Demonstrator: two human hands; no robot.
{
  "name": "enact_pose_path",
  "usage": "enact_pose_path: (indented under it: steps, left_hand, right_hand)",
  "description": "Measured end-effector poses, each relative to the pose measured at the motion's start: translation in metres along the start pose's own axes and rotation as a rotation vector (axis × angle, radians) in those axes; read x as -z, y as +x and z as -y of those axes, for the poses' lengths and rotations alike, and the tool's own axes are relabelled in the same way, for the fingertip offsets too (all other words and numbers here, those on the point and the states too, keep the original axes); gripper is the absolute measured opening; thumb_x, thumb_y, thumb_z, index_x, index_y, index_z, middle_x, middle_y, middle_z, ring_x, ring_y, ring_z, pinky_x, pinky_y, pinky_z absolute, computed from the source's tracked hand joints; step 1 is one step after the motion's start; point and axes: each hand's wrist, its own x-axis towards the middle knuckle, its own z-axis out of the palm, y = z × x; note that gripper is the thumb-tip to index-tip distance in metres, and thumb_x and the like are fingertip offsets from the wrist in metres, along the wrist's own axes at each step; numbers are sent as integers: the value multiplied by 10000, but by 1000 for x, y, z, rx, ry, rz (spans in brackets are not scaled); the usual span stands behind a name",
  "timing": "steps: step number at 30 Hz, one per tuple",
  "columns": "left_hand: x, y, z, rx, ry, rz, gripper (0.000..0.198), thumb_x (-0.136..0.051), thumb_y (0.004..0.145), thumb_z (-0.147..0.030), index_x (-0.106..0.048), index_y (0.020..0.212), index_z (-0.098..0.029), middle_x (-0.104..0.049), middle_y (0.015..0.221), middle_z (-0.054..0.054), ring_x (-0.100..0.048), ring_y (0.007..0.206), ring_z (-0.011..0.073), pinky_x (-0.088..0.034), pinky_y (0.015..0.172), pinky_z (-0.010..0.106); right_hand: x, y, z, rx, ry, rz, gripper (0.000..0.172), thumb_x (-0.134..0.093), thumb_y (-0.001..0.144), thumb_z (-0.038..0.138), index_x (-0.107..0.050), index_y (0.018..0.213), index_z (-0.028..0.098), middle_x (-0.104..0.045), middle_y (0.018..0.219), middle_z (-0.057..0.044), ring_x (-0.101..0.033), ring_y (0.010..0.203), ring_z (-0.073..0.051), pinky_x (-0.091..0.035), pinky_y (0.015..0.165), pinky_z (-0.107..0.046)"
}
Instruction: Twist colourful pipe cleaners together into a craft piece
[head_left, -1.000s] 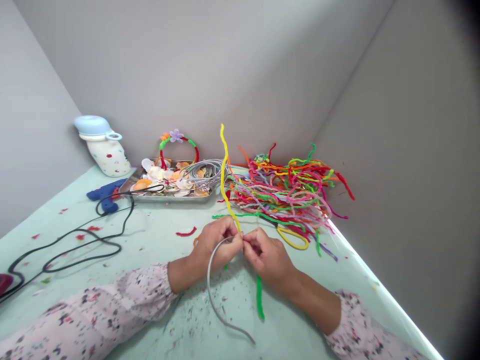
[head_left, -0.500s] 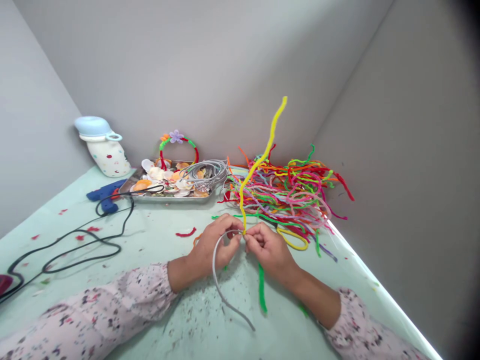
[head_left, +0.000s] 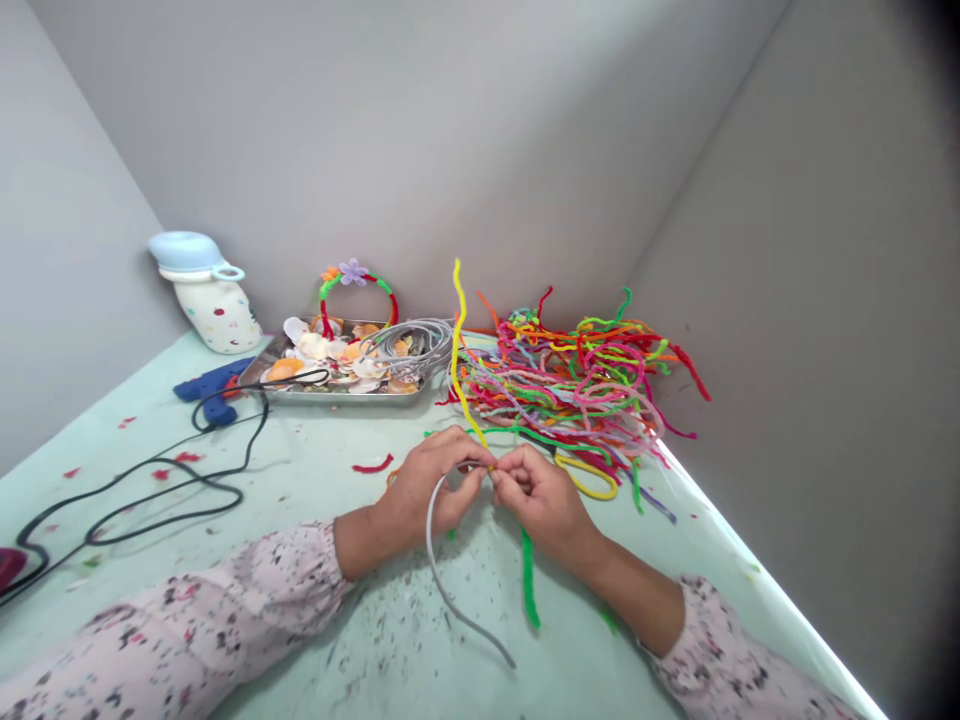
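My left hand [head_left: 439,482] pinches a grey wire [head_left: 432,550], which curves down toward me, its free end over the table. Fingertip to fingertip with it, my right hand [head_left: 541,500] is closed at the base of a yellow pipe cleaner [head_left: 458,350]. The yellow stem stands up from between the hands and leans left. Where it meets the wire, the fingers partly hide the spot. A green pipe cleaner [head_left: 529,585] extends below my right hand; its upper end is hidden.
Behind my hands lie a pile of coloured pipe cleaners [head_left: 555,390] and yellow-handled scissors [head_left: 589,480]. A metal tray [head_left: 345,399] holds shells and coiled grey wire [head_left: 420,343]; a decorated hoop [head_left: 386,288] stands there. Left are a blue glue gun [head_left: 214,390], black cord [head_left: 150,470] and bottle [head_left: 217,310].
The yellow pipe cleaner's free end has swung left and lower, from leaning right to leaning left. Both hands stay in nearly the same place.
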Motion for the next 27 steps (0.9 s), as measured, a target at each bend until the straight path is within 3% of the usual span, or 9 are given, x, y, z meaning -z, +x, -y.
enact_pose_path:
  steps: [14, 27]
  left_hand:
    - [-1, -2, 0, -44, 26, -4, 143, -512, 919, -174, -639, 981, -200, -644, 914, 45, -583, 886, 170, -455, 802, 285]
    - [-1, -5, -2, -66, 71, -26, 137, -515, 929, -193, -632, 1001, -194, -652, 935, 53, -576, 912, 180, -443, 815, 303]
  right_hand:
    - [0, -2, 1, 194, -271, -191, 80, -543, 847, 290, -558, 818, 217, -597, 589, 44, -538, 482, -104, -407, 481, -202]
    - [0, -4, 1, 245, -325, -215, 75, -534, 862, 282, -547, 830, 215, -622, 629, 32, -568, 502, -105, -423, 494, -200]
